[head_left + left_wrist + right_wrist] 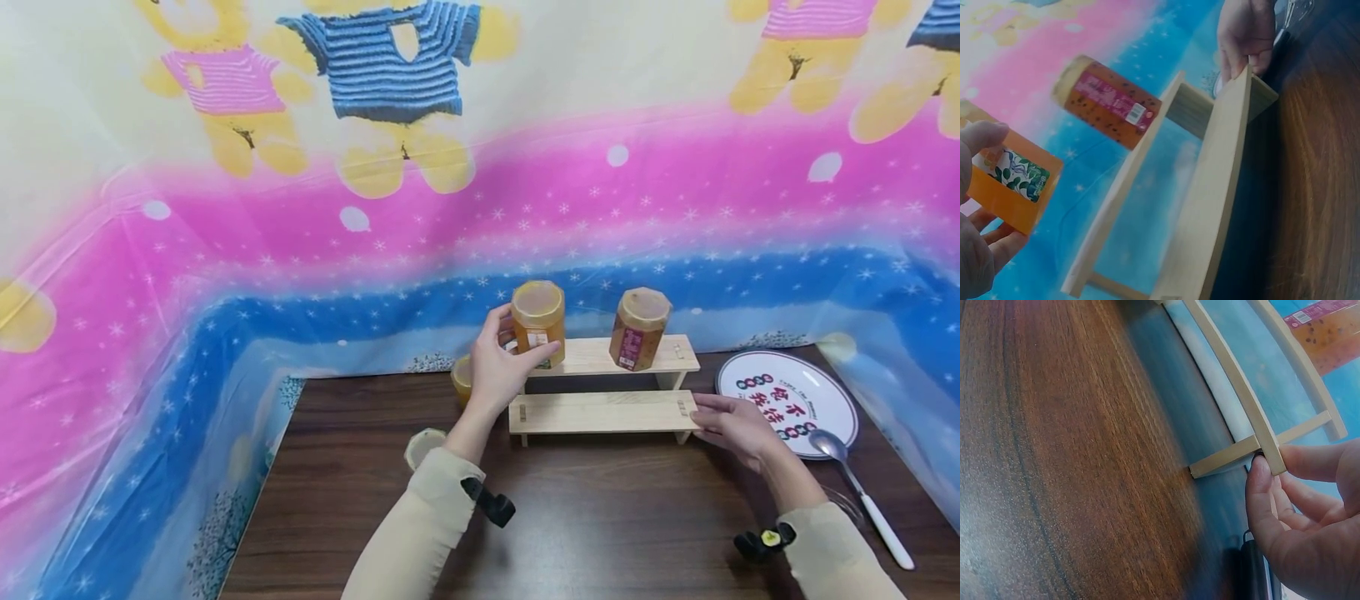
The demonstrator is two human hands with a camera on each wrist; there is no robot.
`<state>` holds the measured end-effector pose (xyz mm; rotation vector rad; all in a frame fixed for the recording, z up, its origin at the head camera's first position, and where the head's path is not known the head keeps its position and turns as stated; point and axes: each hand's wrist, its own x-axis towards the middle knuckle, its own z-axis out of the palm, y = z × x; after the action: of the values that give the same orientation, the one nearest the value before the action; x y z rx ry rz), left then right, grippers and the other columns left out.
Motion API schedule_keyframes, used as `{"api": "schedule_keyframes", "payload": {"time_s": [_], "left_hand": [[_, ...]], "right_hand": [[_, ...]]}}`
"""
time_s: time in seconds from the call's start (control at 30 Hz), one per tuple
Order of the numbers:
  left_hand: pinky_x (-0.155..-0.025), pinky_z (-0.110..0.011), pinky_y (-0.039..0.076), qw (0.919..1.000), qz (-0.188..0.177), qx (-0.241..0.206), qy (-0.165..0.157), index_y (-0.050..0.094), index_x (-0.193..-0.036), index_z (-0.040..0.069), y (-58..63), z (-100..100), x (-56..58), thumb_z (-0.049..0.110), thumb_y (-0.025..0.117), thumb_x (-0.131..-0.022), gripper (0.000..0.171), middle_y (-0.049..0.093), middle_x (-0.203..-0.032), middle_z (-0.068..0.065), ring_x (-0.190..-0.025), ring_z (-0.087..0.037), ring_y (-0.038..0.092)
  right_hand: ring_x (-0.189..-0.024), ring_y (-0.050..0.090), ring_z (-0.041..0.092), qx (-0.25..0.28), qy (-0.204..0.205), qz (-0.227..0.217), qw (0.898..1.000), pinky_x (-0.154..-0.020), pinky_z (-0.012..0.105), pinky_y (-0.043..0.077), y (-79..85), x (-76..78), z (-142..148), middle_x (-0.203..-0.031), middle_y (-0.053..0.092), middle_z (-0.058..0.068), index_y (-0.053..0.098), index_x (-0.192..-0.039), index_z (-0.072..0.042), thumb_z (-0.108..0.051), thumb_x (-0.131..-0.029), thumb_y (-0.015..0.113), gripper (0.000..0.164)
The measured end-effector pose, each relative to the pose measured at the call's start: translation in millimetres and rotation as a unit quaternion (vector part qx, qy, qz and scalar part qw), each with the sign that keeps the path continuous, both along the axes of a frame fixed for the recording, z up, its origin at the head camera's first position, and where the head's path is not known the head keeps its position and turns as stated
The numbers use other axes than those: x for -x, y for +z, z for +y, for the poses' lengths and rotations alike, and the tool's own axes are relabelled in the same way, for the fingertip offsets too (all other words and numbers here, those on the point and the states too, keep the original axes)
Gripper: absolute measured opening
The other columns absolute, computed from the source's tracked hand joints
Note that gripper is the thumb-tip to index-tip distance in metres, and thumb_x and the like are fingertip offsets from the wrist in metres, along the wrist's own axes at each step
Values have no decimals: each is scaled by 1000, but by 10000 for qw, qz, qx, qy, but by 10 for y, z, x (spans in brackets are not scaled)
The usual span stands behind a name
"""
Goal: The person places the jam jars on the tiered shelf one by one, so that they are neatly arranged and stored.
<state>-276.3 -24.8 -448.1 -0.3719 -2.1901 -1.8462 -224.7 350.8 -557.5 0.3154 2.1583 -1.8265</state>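
My left hand (498,358) grips an amber jar (538,321) with a pale gold lid, its thumb across the front. In the left wrist view, a gap separates this jar's base from the two-tier wooden rack (1210,187). On the upper tier stands a second jar (639,329), with dark specks and a purple-red label. At the rack's right end, my right hand (738,427) pinches the lower board between thumb and fingers, as the right wrist view shows closely.
Behind my left wrist, a yellow jar (461,379) is partly hidden. A pale-topped octagonal item (425,448) sits by my left sleeve. On the right lie a white plate (817,396) with red lettering and a white-handled spoon (862,496). Printed cloth (420,275) hangs behind the dark table (330,500).
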Motion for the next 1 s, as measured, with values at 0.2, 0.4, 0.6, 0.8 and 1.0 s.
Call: {"api": "schedule_keyframes", "payload": {"time_s": [0.2,0.4,0.6,0.8,1.0], "left_hand": [[-89,-34,59,9991,-318,187,221,57,-142,27,-97,171,49,33,95,-77,75,64,-123,4,-111,-14,67],[-93,-34,57,9983,-409,346,234,55,-144,25,-152,323,73,33,94,-78,77,64,-127,1,-115,-17,67],[-96,-36,56,9970,-516,492,290,55,-143,24,-215,427,86,34,94,-78,77,65,-130,-1,-119,-19,66],[-93,-28,55,9968,-557,481,315,55,-142,24,-297,482,115,35,94,-78,76,66,-128,1,-115,-14,67],[-94,-27,55,9971,-509,442,342,56,-141,23,-332,518,130,32,94,-78,75,66,-127,0,-114,-14,66]], "right_hand": [[-105,67,9,16,-5,-21,10000,-95,32,56,-10,9,8,-152,42,35,25,-159,10,-14,-106,59,67],[-104,67,9,69,14,1,10000,-95,32,56,2,11,11,-152,41,36,24,-158,11,-13,-106,59,67],[-104,67,10,105,43,12,9999,-96,34,56,17,-17,-15,-151,41,37,24,-158,12,-11,-106,59,67],[-105,67,10,106,16,16,9999,-96,34,56,-6,-14,-11,-152,40,37,24,-158,12,-11,-106,58,66],[-105,67,10,112,26,45,9999,-96,34,56,-5,-8,0,-152,41,37,24,-158,12,-11,-107,58,66]]}}
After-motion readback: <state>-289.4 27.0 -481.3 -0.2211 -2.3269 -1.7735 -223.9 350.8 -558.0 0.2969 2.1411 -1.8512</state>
